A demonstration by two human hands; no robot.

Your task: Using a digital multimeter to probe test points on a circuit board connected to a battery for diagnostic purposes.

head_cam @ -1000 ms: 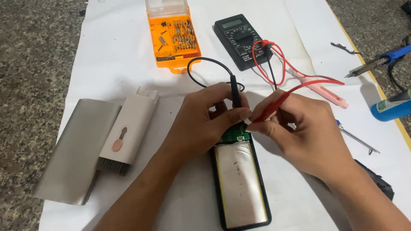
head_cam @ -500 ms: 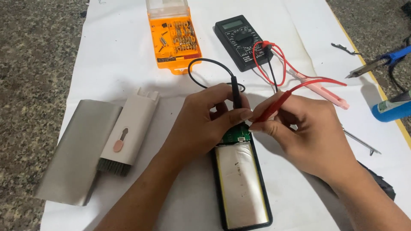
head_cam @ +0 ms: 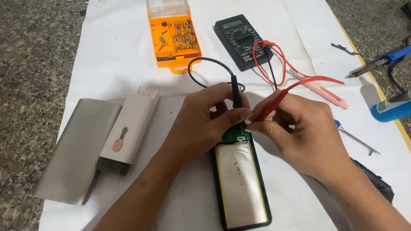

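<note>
An opened power bank [head_cam: 242,184] lies on white paper, its silver battery pouch and a small green circuit board [head_cam: 234,134] exposed. My left hand [head_cam: 205,124] pinches a black test probe [head_cam: 236,92] upright with its tip down at the green board. My right hand [head_cam: 299,132] holds a red test probe [head_cam: 274,102] slanted toward the same board. Black and red leads run back to a black multimeter [head_cam: 244,40] at the top of the paper.
An orange screwdriver bit case [head_cam: 173,36] lies open at top centre. A grey metal shell [head_cam: 75,149] and a white cleaning brush tool [head_cam: 128,128] rest at left. Pink tweezers [head_cam: 321,92], a small screwdriver [head_cam: 355,139], a blue soldering iron [head_cam: 381,62] and a blue tube [head_cam: 391,109] sit right.
Both hands stay at the board; the red probe has shifted slightly and my right fingers have adjusted their grip. Nothing else has moved.
</note>
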